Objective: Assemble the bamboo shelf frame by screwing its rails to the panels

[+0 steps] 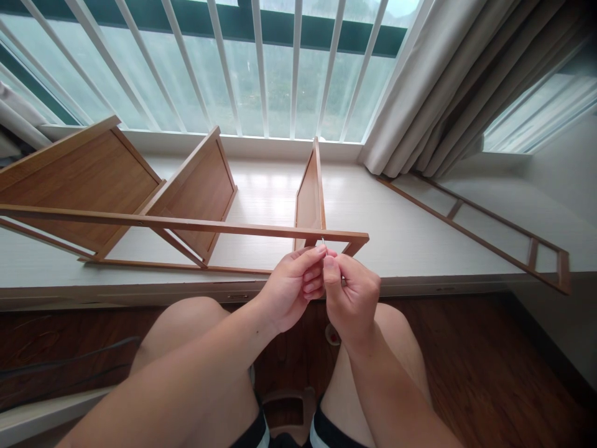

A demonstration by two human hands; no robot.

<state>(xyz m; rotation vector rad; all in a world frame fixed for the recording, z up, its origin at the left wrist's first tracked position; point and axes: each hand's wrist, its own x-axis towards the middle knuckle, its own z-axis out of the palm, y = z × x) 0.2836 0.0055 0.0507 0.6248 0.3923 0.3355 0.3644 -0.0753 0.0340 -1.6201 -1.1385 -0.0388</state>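
Note:
A wooden shelf frame (252, 229) lies on its side on the white sill, with three wooden panels standing across it. My left hand (293, 286) and my right hand (352, 292) meet at its front rail, near the right end. Both are closed in a pinch around a thin metal screw (323, 242), whose tip points at the rail beside the rightmost panel (311, 193). Fingers hide most of the screw, and I cannot make out whether a tool is in the right hand. The middle panel (196, 193) and left panel (88, 180) stand further left.
A ladder-like wooden side frame (489, 233) lies on the sill (415, 239) at the right, its far end by the grey curtain (420, 81). White window bars (261, 74) rise behind. My knees are against the sill's front, above a dark wooden floor (489, 373).

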